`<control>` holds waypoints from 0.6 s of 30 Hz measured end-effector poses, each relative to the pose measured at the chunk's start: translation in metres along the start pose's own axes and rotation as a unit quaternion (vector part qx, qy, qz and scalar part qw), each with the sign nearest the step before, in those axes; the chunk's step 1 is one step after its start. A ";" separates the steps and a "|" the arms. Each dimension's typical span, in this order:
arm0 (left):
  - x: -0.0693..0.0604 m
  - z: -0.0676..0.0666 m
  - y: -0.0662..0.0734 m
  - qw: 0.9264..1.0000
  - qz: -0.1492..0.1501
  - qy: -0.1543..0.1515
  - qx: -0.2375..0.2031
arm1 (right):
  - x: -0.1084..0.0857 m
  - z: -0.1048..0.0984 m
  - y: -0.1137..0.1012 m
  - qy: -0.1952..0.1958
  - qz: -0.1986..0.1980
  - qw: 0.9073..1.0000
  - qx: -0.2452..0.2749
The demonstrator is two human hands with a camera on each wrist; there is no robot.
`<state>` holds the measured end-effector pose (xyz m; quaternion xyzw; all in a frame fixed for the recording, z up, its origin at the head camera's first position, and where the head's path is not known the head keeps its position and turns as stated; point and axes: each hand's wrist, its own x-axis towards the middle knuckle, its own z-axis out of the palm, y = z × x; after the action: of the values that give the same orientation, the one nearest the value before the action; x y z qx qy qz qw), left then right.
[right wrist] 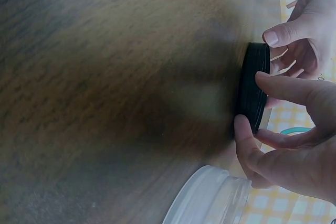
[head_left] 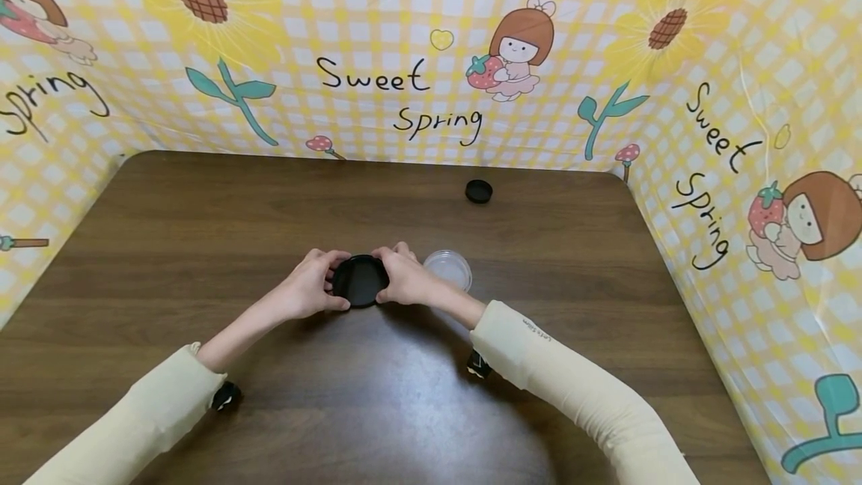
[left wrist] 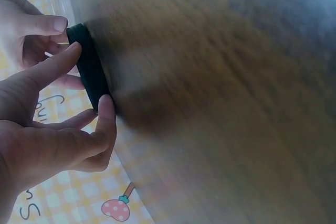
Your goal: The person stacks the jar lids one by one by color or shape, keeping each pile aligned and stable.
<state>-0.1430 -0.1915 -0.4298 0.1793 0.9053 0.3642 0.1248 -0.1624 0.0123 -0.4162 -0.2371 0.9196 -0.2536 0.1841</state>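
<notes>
A shallow round black lid (head_left: 361, 281), its raised rim facing up, sits between both hands near the middle of the table. From one side my left hand (head_left: 306, 287) grips its edge with thumb and fingers; opposite, my right hand (head_left: 406, 278) does the same. The left wrist view shows the side of the lid (left wrist: 92, 72) low at the tabletop, with a thumb and fingertips on its rim. Just right of my right hand stands a clear round plastic container (head_left: 450, 268), partly hidden by that wrist; its pale rim (right wrist: 197, 195) shows in the right wrist view.
A smaller round black lid (head_left: 479, 191) lies near the back edge of the brown wooden table (head_left: 236, 204). Checked yellow-and-white cloth (head_left: 377, 43) with printed figures stands as a wall behind the table and along both sides.
</notes>
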 end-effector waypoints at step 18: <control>-0.002 -0.001 -0.004 0.999 0.011 -0.002 -0.031 | -0.002 -0.004 0.002 -0.015 0.000 1.000 -0.005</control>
<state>-0.1423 -0.1961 -0.4320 0.1860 0.8915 0.3928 0.1282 -0.1631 0.0164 -0.4133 -0.2420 0.9179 -0.2459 0.1962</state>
